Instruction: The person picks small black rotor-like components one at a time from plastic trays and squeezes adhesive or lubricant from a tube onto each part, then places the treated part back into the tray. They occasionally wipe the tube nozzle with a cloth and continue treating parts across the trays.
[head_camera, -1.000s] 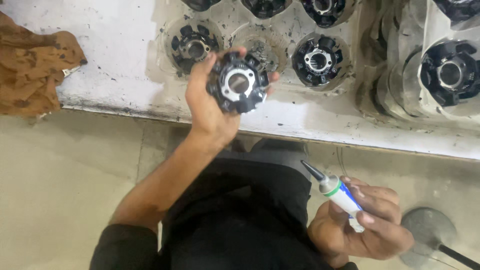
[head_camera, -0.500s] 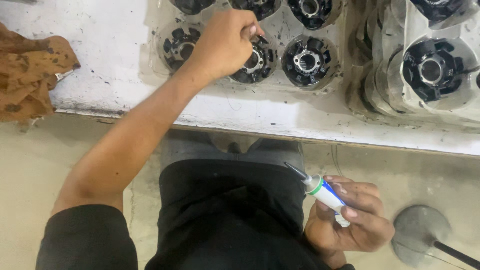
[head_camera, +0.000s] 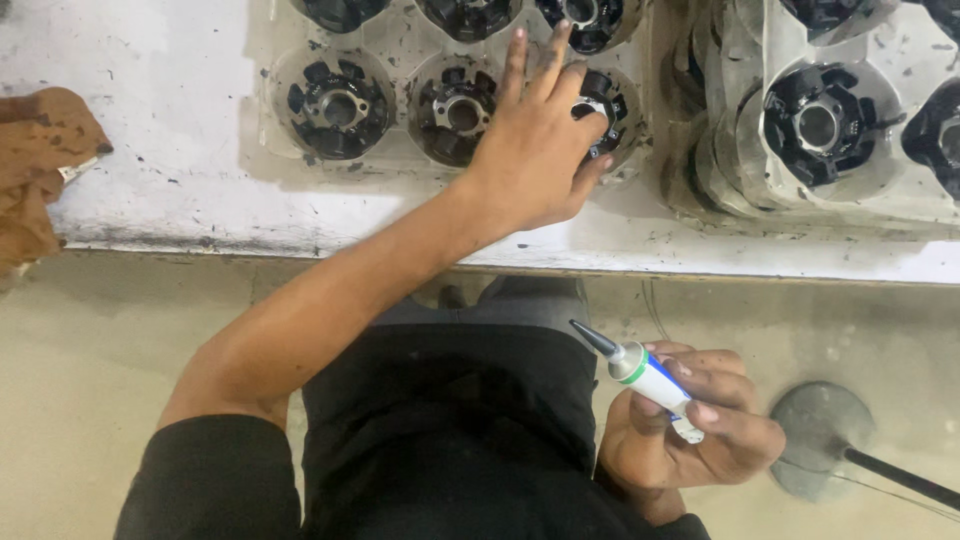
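A white bench (head_camera: 150, 150) carries clear plastic trays (head_camera: 400, 160) whose round pockets each hold one black ring-shaped part (head_camera: 338, 108); more filled trays (head_camera: 800, 190) are stacked to the right. The left hand (head_camera: 535, 150), fingers spread, rests on the part (head_camera: 600, 105) in the third pocket. Over the lap, the right hand (head_camera: 700, 435) grips a small white tube (head_camera: 645, 378), nozzle pointing up-left.

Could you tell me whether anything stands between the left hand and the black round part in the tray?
Nothing visible does: the left hand already rests on the black round part in its clear tray pocket, fingers spread.
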